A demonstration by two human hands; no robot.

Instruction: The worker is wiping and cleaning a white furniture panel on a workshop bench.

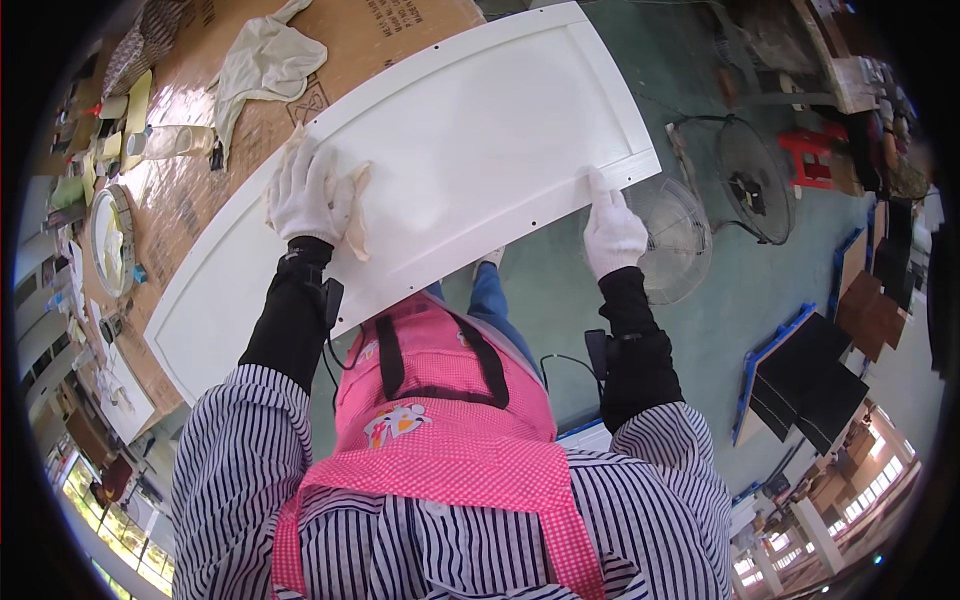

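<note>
A long white panel [470, 140] with a raised border and small dark holes along its edges lies slantwise in front of me. My left hand [305, 195], in a white glove, presses a cream cloth [357, 212] against the panel's left part, and the cloth bunches out on both sides of the fingers. At the panel's near right edge, my gloved right hand [613, 228] grips the rim, its index finger laid along the border. The fingers beneath the rim are hidden.
The panel rests partly on a brown cardboard-covered table [190, 200], which holds a white rag [268, 62], a clear bottle [172, 142] and a roll of tape [112, 240]. Right of the panel are a fan [675, 240], another round fan guard [755, 180] and a red stool [808, 157]. Dark panels [805, 380] lie farther right.
</note>
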